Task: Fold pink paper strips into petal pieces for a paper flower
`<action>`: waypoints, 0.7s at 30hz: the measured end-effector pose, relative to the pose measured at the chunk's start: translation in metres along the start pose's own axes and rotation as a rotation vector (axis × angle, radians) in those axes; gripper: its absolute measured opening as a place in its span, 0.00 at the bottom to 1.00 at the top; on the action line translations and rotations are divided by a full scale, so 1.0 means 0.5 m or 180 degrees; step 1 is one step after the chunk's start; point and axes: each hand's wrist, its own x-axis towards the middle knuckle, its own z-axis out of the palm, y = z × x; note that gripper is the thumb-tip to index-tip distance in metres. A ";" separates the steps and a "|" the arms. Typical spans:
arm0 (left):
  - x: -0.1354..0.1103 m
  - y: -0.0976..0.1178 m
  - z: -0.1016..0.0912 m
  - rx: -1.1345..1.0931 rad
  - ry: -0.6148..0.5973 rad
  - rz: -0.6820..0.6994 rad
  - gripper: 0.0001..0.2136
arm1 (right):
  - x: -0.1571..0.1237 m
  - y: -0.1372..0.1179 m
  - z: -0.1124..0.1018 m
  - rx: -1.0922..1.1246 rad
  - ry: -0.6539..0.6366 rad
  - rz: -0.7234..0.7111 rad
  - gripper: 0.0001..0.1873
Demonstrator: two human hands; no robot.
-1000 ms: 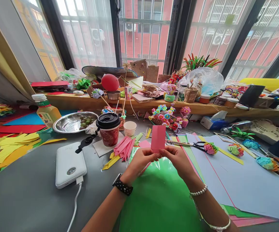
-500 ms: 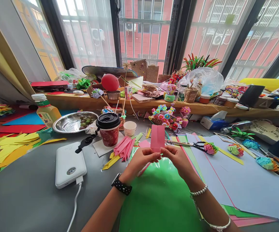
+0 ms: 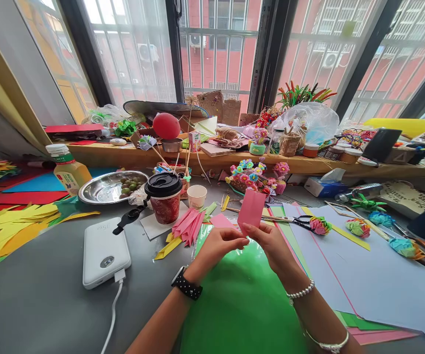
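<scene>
A small pink paper strip [image 3: 252, 209] stands up from my fingertips, leaning to the right, with a lengthwise crease faintly showing. My right hand [image 3: 273, 248] pinches its lower end between thumb and fingers. At the bottom corner of the strip, the thumb and fingers of my left hand [image 3: 221, 246] are pressed together; my fingers hide that edge. Both hands are above a glossy green sheet [image 3: 241, 305]. Just beyond my left hand lie folded pink strips [image 3: 189, 226] and a flat pink piece [image 3: 222, 221].
Left stand a lidded cup [image 3: 164, 199], a paper cup [image 3: 197, 196], a metal bowl [image 3: 96, 192] and a white power bank [image 3: 106, 253] with cable. Scissors [image 3: 298, 222] and folded paper balls [image 3: 320, 225] lie right, on white sheets [image 3: 374, 285]. A cluttered sill [image 3: 212, 160] runs behind.
The pink paper strip has tilted to the right and shifted slightly right. My fingers have moved a little at its lower end.
</scene>
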 end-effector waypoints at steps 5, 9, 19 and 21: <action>0.001 -0.004 0.001 -0.0059 -0.0032 0.0129 0.11 | -0.007 -0.004 0.005 -0.0009 -0.0150 -0.0068 0.11; 0.000 -0.005 -0.001 -0.0056 -0.0039 0.0221 0.11 | -0.009 -0.004 0.007 -0.0030 -0.0234 -0.0105 0.10; -0.005 0.017 -0.032 0.0506 0.0099 0.0338 0.12 | -0.013 -0.012 0.008 -0.0745 -0.0102 -0.0497 0.11; -0.007 0.022 -0.034 0.0605 0.0165 0.0342 0.13 | -0.014 -0.015 0.008 -0.0854 -0.0169 -0.0533 0.11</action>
